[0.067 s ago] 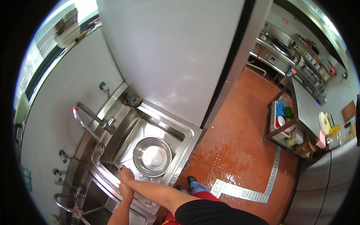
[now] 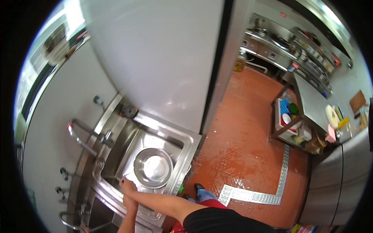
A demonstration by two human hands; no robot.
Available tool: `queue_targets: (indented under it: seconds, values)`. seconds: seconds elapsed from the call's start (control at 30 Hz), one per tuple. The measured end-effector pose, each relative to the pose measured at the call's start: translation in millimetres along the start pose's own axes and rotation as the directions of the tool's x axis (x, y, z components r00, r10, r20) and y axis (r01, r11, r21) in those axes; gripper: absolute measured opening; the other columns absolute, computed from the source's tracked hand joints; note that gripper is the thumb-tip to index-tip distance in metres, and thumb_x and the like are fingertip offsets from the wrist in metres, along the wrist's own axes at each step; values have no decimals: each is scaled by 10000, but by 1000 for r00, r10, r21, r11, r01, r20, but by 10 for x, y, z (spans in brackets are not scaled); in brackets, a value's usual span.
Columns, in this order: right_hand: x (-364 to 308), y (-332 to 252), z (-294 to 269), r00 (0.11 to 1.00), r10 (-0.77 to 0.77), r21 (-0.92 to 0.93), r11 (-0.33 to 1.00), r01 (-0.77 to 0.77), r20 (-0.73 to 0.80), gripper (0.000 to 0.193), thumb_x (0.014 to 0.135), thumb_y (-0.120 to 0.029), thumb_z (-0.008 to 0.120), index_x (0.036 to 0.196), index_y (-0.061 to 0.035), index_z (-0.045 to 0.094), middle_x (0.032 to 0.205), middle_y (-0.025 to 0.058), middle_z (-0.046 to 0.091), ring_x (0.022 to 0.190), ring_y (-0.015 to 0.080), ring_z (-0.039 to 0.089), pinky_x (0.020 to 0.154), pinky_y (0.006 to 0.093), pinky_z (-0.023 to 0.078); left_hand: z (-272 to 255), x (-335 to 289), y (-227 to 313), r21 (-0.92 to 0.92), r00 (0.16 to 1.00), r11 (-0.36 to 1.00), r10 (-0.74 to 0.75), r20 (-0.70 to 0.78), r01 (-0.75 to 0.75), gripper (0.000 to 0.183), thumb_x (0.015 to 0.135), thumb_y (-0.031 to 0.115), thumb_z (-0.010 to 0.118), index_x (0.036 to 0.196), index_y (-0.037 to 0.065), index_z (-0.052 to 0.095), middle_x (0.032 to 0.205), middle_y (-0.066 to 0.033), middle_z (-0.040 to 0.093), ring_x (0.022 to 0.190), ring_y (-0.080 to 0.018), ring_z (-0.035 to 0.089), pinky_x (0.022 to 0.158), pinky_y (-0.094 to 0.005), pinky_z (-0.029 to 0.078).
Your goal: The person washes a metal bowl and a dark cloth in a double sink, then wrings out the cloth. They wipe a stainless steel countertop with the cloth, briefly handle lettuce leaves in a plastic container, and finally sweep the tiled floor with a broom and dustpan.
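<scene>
My right hand [image 2: 128,188] is held low over the front left rim of the steel sink [image 2: 194,143], its fingers curled closed. A small dark spot shows at its fingertips, too small to name. Pressed against it from below is my left hand [image 2: 130,202], whose fingers are hidden behind the right hand and wrist. Just right of the hands, a round steel basin [image 2: 168,160] sits in the sink bowl, shiny inside. The curved faucet [image 2: 79,138] stands at the sink's left side, apart from both hands.
A second faucet [image 2: 68,221] and sink lie at lower left. A dark scrubbing pad [image 2: 129,111] rests at the sink's back corner. To the right are a wet red tiled floor [image 2: 229,143], a metal drain grate [image 2: 252,197] and a steel worktable [image 2: 311,101] with containers underneath.
The whole view has swung slightly rightward, so the sink sits lower and further left. A jar near the stove and a green thing beside the sink have come into view. Both hands stay together.
</scene>
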State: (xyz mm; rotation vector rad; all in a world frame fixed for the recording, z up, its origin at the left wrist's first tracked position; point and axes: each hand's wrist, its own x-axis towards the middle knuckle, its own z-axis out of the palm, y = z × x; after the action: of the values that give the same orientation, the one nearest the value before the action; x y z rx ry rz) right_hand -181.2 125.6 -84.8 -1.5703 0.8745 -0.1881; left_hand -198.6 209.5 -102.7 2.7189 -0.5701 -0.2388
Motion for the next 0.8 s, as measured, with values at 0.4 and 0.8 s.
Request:
queue_targets:
  seconds: [0.4, 0.8]
  values:
    - [-407, 508, -3330, 904, -121, 713, 661, -235, 410, 642, 834, -389, 659, 1307, -33, 412, 1136, 66, 554, 988, 139, 545, 795, 275, 472, -185, -196, 2315, -743, 658, 520, 388, 645, 421, 335, 893, 132, 555, 1177, -6, 444, 972, -97, 594, 779, -174, 608, 648, -283, 507]
    - [-1855, 1381, -6594, 531, -491, -656, 735, -173, -691, 403, 831, -165, 524, 1234, -153, 520, 1207, 108, 527, 1073, 283, 523, 878, 405, 386, 1057, -1291, 5695, -482, 194, 243, 969, 151, -842, 284, 903, 134, 470, 1149, 22, 555, 924, -207, 574, 836, -379, 552, 777, -403, 452]
